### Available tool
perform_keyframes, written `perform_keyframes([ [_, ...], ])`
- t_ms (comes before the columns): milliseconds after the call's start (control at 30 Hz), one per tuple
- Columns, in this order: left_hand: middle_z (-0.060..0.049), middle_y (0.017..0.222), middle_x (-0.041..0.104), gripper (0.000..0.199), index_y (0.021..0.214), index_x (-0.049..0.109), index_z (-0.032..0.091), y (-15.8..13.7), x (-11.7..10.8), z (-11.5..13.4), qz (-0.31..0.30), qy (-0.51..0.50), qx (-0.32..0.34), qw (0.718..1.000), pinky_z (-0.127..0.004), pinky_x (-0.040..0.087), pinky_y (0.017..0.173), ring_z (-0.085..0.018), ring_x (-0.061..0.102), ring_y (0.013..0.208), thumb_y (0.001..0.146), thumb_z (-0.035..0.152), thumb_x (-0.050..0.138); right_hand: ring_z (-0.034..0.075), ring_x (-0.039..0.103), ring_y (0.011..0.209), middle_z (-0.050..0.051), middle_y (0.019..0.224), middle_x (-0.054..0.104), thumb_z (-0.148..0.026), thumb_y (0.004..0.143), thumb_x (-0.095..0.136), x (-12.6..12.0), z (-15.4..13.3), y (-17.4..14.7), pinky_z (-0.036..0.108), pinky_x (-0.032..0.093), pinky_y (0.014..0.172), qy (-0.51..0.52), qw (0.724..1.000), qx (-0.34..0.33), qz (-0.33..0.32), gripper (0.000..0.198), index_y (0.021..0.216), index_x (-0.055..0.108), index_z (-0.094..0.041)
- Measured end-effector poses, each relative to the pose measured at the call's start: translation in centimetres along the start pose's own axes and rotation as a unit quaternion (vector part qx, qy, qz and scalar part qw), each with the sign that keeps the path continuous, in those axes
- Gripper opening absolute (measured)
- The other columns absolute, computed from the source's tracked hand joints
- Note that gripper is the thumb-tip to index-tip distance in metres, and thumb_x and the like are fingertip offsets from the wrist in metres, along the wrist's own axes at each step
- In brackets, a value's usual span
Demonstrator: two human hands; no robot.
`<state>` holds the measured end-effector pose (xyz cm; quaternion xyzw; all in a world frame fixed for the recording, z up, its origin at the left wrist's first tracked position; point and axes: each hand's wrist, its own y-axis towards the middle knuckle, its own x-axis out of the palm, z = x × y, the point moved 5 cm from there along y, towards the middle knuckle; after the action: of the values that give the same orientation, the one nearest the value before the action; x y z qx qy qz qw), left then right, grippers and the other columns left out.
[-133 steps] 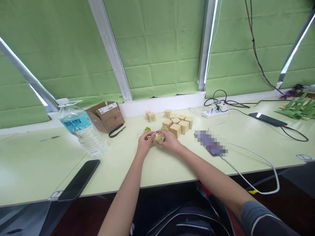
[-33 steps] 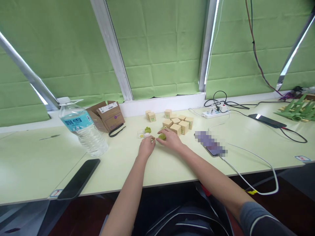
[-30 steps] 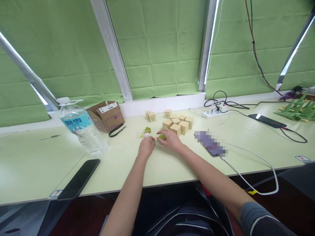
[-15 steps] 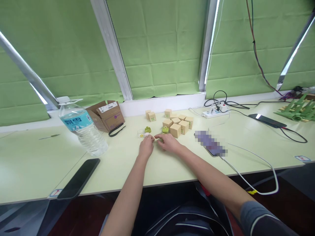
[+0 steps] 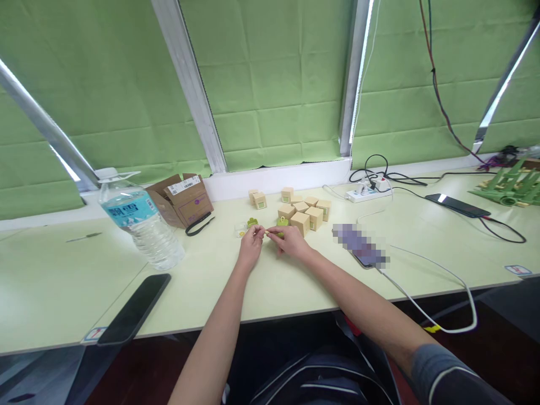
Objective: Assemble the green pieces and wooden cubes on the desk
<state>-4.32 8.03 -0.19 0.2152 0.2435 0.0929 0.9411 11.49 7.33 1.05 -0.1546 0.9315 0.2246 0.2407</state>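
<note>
Two hands, head view: your left hand (image 5: pixel 252 245) and right hand (image 5: pixel 291 243) meet fingertip to fingertip, each pinched nearly closed on a small pale piece (image 5: pixel 265 232), too small to identify. Half a second ago your right forefinger was stretched out; now it is drawn into the pinch, so the work appears to sit at both fingertips. Green pieces (image 5: pixel 252 222) lie just beyond; boxes (image 5: pixel 300 223) crowd far right. You have room leftward to the bottle (image 5: pixel 158 242) and nearward to the table (image 5: pixel 278 292) edge.
</note>
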Motion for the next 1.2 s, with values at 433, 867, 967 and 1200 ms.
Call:
perform_keyframes([
  [433, -0.007, 0.093, 0.073, 0.018, 0.087, 0.069, 0.023, 3.9, -3.5, 1.0, 0.082, 0.272, 0.022, 0.959, -0.038, 0.046, 0.087, -0.025, 0.061, 0.091, 0.091, 0.033, 0.055, 0.010, 0.062, 0.047, -0.002, 0.082, 0.076, -0.040, 0.098, 0.059, -0.3, 0.1, 0.1, 0.027, 0.055, 0.071, -0.011, 1.000, -0.009, 0.022, 0.025, 0.108, 0.077, -0.025],
  [867, -0.021, 0.109, 0.067, 0.020, 0.081, 0.073, 0.019, 8.2, -1.5, -2.7, -0.031, 0.441, -0.081, 0.893, -0.053, 0.048, 0.088, -0.042, 0.056, 0.113, 0.078, 0.035, 0.062, 0.010, 0.061, 0.048, -0.003, 0.074, 0.074, -0.039, 0.099, 0.059, -0.5, -0.4, 0.2, 0.026, 0.053, 0.072, -0.007, 1.000, -0.015, 0.025, 0.024, 0.106, 0.078, -0.027],
  [967, -0.022, 0.105, 0.068, 0.017, 0.076, 0.072, 0.018, 8.4, -1.4, -2.8, -0.028, 0.432, -0.082, 0.897, -0.055, 0.047, 0.088, -0.042, 0.057, 0.112, 0.077, 0.032, 0.062, 0.012, 0.063, 0.053, -0.003, 0.069, 0.073, -0.039, 0.099, 0.059, -0.5, -0.5, 0.2, 0.025, 0.052, 0.072, -0.017, 0.999, -0.017, 0.030, 0.024, 0.105, 0.078, -0.026],
  [1200, -0.015, 0.104, 0.071, 0.020, 0.089, 0.071, 0.021, 8.5, -2.2, -0.7, 0.028, 0.364, -0.045, 0.930, -0.045, 0.050, 0.091, -0.032, 0.063, 0.106, 0.089, 0.030, 0.053, 0.009, 0.060, 0.048, -0.002, 0.079, 0.076, -0.040, 0.099, 0.059, -0.5, -0.4, 0.3, 0.024, 0.051, 0.067, -0.008, 0.999, -0.019, 0.034, 0.025, 0.104, 0.078, -0.026],
])
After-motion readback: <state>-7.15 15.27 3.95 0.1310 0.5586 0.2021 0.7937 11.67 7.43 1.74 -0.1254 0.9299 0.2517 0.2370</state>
